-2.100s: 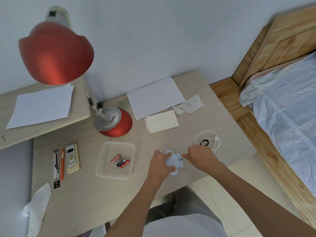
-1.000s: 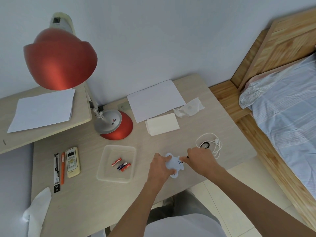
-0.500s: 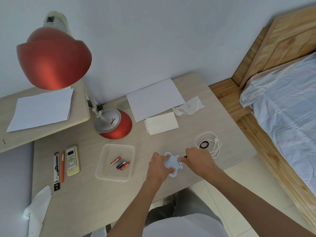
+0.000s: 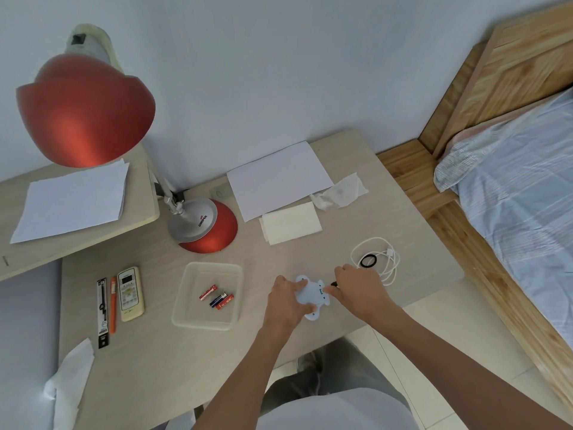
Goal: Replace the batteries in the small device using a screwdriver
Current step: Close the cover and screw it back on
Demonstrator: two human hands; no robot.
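**Screwdriver Came at the Device From the Right**

Farthest left of the task's things, three batteries lay in a clear tray on the tabletop, well apart from the work and nearer the left hand than the right.

The left hand gripped the small device, a pale, flat, lobed shape lying near the front edge of the tabletop. Its fingers curled over the device's left side and upper lobe and held it down.

Just to the right, the right hand had its fingers bunched in a pinch on the screwdriver, of which only a short dark piece showed. That piece sat at the device's right edge, beside a small blue mark there; the tip itself was too small to make out. The tool's long axis appeared to run roughly left to right, pointing in toward the left hand, so the judgement is that any turning would be braced by that grip.

A coiled white cable lay beyond the right hand.
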